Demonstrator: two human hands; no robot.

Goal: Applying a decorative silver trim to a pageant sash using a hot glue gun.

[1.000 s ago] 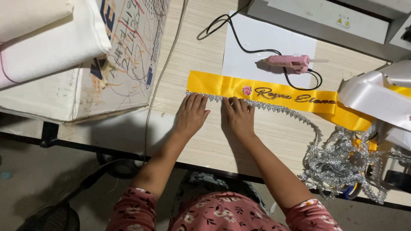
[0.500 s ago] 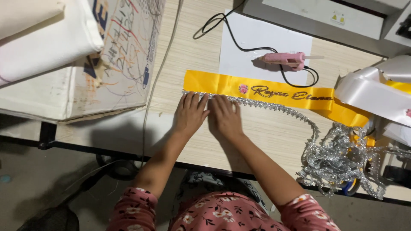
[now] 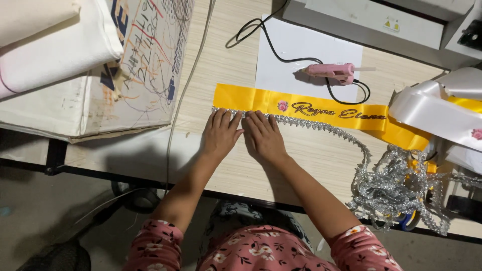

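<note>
Both hands, left [image 3: 219, 134] and right [image 3: 264, 137], lie flat, fingers extended, pressing silver trim [image 3: 321, 124] against yellow sash [image 3: 251, 99].

Vantage: one head-worn camera, looking steeply down.
Facing: away from the wearer, across the wooden table [image 3: 301, 155].
Range: close, at arm's length; forearms enter from the bottom edge.
Overlap: none; single view.

We count two hands, the left hand [image 3: 219, 134] and the right hand [image 3: 263, 138], both at the lower edge of one yellow sash [image 3: 301, 106]. Above the sash lie one pink glue gun [image 3: 331, 72] and one white paper sheet [image 3: 301, 50]. Right of it, one heap of silver trim [image 3: 396, 193].
</note>
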